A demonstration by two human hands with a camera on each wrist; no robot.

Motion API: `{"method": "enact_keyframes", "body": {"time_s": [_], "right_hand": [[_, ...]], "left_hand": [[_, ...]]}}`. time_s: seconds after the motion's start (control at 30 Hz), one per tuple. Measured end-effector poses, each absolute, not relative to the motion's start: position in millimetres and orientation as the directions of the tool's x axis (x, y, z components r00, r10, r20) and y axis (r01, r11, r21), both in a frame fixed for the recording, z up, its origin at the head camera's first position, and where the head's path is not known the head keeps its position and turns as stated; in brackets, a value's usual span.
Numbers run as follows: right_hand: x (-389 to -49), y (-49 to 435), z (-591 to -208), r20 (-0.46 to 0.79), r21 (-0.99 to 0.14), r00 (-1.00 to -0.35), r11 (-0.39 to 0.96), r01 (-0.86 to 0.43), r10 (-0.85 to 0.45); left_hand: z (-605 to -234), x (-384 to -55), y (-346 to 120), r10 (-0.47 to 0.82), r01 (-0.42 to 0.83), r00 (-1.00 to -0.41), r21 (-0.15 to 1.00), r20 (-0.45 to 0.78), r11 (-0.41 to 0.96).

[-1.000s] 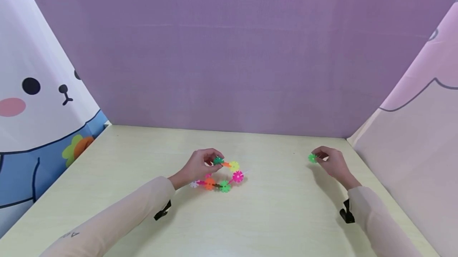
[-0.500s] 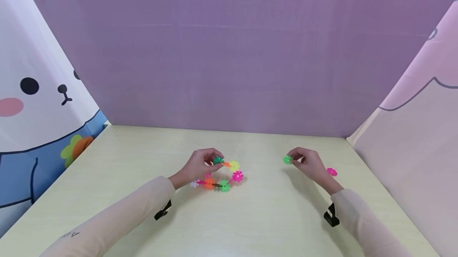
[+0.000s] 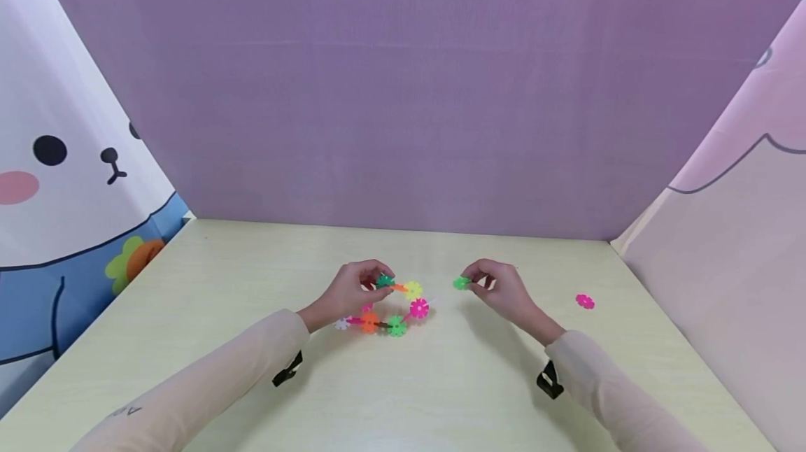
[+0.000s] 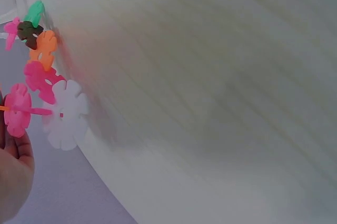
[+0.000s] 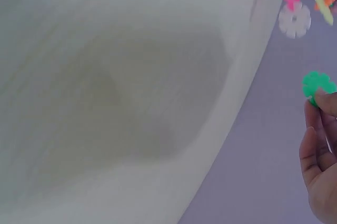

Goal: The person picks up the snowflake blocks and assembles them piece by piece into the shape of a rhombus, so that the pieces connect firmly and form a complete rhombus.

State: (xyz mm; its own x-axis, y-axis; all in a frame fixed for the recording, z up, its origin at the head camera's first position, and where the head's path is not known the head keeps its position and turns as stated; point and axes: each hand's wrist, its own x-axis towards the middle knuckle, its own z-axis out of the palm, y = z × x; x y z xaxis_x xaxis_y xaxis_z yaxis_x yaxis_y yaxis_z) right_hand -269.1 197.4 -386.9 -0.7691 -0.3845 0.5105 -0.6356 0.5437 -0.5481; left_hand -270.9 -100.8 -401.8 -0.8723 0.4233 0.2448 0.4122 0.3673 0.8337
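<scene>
My left hand (image 3: 355, 288) pinches the dark green piece (image 3: 385, 281) at one end of a curved chain of interlocking plastic snowflake discs. The chain bends round below the fingers through yellow (image 3: 412, 290), pink (image 3: 418, 308), light green (image 3: 396, 326) and orange (image 3: 369, 322) discs. In the left wrist view a white disc (image 4: 67, 114) and a pink disc (image 4: 18, 109) hang beside the fingers. My right hand (image 3: 504, 290) pinches a single light green snowflake disc (image 3: 462, 283) between thumb and forefinger, a short gap to the right of the chain.
A loose pink disc (image 3: 585, 301) lies on the pale wooden table (image 3: 403, 396) at the right. Behind the table stands a purple panel (image 3: 403, 102). Printed cloth walls (image 3: 82, 179) close off both sides.
The right hand has moved left with the light green disc, towards the chain, uncovering the loose pink disc behind it. The left hand and its chain have stayed in place.
</scene>
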Motion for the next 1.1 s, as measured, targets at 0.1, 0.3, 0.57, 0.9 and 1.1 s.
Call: {"method": "enact_keyframes", "body": {"time_s": [0.1,0.3,0.57,0.9,1.1], "right_hand": [[-267.4,186.7,-387.5,0.514,-0.543,-0.76,0.536,-0.647,-0.397],[-266.6,170.5,-391.0,0.541,-0.523,-0.728,0.508,-0.684,-0.421],[-266.0,158.6,-395.9,0.587,-0.499,-0.68,0.465,-0.731,-0.439],[-264.2,150.5,-400.2,0.641,-0.435,-0.634,0.476,-0.764,-0.433],[-263.4,147.8,-400.8,0.654,-0.405,-0.626,0.503,-0.764,-0.424]], "left_hand": [[-402.7,-271.9,-100.7,0.422,0.41,-0.874,0.834,0.242,0.37],[-403.2,-272.8,-100.5,0.412,0.416,-0.876,0.828,0.253,0.377],[-382.2,-257.0,-95.5,0.41,0.402,-0.88,0.834,0.239,0.378],[-368.0,-244.6,-92.0,0.401,0.393,-0.886,0.834,0.231,0.388],[-369.5,-246.0,-91.7,0.398,0.386,-0.888,0.843,0.23,0.375]]}}
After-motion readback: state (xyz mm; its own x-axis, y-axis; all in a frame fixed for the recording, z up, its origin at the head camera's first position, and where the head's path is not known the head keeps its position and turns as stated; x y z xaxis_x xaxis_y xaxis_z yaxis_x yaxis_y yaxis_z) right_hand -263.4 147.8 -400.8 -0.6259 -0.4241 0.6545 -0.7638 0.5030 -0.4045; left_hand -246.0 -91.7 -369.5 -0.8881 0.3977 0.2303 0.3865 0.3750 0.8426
